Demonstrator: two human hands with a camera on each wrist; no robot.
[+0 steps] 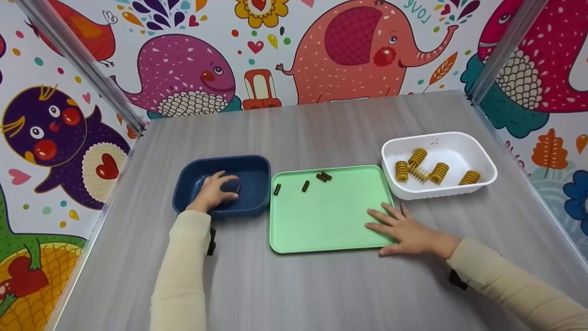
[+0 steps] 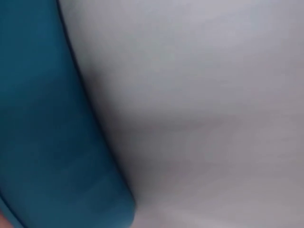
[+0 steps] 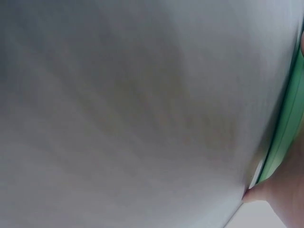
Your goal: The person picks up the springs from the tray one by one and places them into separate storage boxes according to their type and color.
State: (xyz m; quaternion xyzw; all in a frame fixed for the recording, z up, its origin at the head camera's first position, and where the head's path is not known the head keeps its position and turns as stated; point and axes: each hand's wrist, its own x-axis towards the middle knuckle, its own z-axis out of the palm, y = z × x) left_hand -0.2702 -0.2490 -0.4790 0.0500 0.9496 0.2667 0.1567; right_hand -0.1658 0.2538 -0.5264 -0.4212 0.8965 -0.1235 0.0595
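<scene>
My left hand (image 1: 212, 192) reaches down into the dark blue bin (image 1: 264, 184), its thumb and index finger apart. Between those fingertips, on the bin's floor, shows a small dark spring (image 1: 238, 189). The left wrist view is filled mostly by the bin's outer wall (image 2: 57, 123) and the tabletop. My right hand (image 1: 406, 232) lies with fingers spread over the right edge of a light green tray (image 1: 328, 220), thumb on the table by its near corner. Several small dark brown springs, among them one (image 1: 277, 189) at the left edge and one (image 1: 306, 185) further in, lie on the tray.
A white bin (image 1: 487, 177) stands right of the tray, holding several thick yellow springs (image 1: 439, 173) and a thinner, looser yellow coil (image 1: 419, 174). The grey wood-grain table (image 1: 294, 294) is bordered by printed cartoon panels (image 1: 188, 73) and metal posts (image 1: 82, 64).
</scene>
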